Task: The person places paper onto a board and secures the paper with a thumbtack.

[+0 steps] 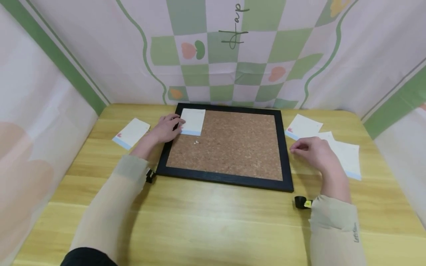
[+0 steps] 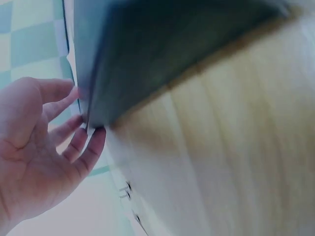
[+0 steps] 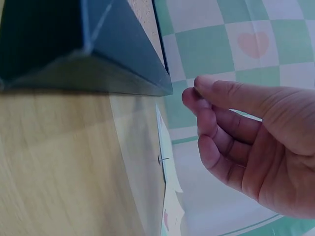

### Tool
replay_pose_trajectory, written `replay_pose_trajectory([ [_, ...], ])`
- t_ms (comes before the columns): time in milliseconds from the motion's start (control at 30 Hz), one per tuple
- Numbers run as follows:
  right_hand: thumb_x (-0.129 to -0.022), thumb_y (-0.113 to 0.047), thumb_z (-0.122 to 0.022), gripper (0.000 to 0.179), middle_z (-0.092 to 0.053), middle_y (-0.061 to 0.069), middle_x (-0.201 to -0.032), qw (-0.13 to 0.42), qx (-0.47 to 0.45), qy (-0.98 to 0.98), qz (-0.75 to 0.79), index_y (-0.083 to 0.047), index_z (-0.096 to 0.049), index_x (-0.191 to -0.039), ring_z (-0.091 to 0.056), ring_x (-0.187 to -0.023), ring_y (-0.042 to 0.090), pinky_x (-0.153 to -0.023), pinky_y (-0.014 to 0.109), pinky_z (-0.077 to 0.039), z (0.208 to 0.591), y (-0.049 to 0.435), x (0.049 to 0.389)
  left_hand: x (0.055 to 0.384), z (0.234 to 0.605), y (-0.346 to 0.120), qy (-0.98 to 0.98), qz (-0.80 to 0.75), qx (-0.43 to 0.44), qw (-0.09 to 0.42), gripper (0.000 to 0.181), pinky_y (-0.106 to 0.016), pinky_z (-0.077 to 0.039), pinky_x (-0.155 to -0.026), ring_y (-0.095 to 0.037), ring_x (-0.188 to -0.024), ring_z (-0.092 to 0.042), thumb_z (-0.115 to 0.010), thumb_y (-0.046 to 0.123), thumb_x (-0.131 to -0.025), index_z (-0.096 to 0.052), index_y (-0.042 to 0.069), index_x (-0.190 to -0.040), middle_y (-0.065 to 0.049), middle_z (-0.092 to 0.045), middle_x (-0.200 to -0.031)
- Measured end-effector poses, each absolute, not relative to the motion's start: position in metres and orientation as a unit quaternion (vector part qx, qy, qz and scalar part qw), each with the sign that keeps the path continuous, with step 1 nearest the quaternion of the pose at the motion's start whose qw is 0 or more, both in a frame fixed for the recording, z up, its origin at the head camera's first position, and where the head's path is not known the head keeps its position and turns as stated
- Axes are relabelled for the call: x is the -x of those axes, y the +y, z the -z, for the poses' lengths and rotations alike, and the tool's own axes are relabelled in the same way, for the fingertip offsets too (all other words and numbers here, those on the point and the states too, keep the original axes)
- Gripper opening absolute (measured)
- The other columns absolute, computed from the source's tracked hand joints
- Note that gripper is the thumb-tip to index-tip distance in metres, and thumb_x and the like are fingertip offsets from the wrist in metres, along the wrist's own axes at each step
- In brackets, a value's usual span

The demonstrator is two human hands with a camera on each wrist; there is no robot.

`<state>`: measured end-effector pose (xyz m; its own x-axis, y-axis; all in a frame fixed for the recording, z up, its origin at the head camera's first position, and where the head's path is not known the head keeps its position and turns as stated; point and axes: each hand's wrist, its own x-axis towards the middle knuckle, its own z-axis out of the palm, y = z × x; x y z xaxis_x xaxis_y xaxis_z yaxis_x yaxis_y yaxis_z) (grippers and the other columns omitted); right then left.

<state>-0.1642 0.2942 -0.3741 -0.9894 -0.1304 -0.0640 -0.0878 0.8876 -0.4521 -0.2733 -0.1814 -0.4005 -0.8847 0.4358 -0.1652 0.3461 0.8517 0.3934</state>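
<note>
A corkboard (image 1: 226, 147) in a black frame lies on the wooden table. On its upper left corner is a white card (image 1: 193, 120) with a blue lower strip. My left hand (image 1: 168, 127) rests over the frame's left side, fingertips on that card's left edge; in the left wrist view its fingers are spread and loosely bent. Just off the board's right side, my right hand (image 1: 314, 153) has thumb and index fingertip together. In the right wrist view a tiny dark thing (image 3: 197, 92) shows between those fingertips; I cannot tell its kind.
Another card (image 1: 132, 132) lies left of the board, with small pins (image 2: 129, 189) there in the left wrist view. Several overlapping cards (image 1: 346, 157) lie at right, a thumbtack (image 3: 160, 159) beside them. Small white bits (image 1: 196, 142) sit on the cork. A patterned curtain (image 1: 226, 66) hangs behind.
</note>
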Motion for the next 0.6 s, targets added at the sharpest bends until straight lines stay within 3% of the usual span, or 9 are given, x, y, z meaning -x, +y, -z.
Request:
replay_pose_trajectory([
  [133, -0.095, -0.017, -0.069, 0.012, -0.077, 0.014, -0.098, 0.044, 0.055, 0.970, 0.232, -0.009, -0.077, -0.098, -0.064, -0.086, 0.020, -0.077, 0.034, -0.048, 0.372, 0.292, 0.164, 0.276, 0.405, -0.191, 0.944, -0.193, -0.223, 0.146, 0.049, -0.060, -0.014, -0.123, -0.043, -0.153, -0.012, -0.041, 0.016, -0.104, -0.041, 0.009, -0.152, -0.021, -0.018, -0.165],
  [333, -0.098, -0.025, -0.066, 0.022, -0.075, 0.012, -0.086, 0.016, 0.042, 0.970, 0.240, -0.007, -0.077, -0.100, -0.058, -0.071, 0.013, -0.065, 0.027, -0.045, 0.368, 0.285, 0.164, 0.275, 0.405, -0.197, 0.939, -0.205, -0.226, 0.156, 0.052, -0.063, -0.016, -0.121, -0.046, -0.153, -0.008, -0.044, 0.017, -0.104, -0.036, 0.012, -0.155, -0.019, -0.012, -0.167],
  [600, -0.098, -0.023, -0.065, 0.021, -0.074, 0.016, -0.084, -0.029, 0.020, 0.966, 0.258, -0.004, -0.074, -0.097, -0.063, -0.070, 0.022, -0.057, 0.024, -0.043, 0.368, 0.278, 0.164, 0.274, 0.409, -0.199, 0.937, -0.188, -0.239, 0.172, 0.053, -0.065, -0.017, -0.120, -0.047, -0.152, -0.006, -0.041, 0.023, -0.107, -0.029, 0.016, -0.158, -0.016, -0.007, -0.168],
])
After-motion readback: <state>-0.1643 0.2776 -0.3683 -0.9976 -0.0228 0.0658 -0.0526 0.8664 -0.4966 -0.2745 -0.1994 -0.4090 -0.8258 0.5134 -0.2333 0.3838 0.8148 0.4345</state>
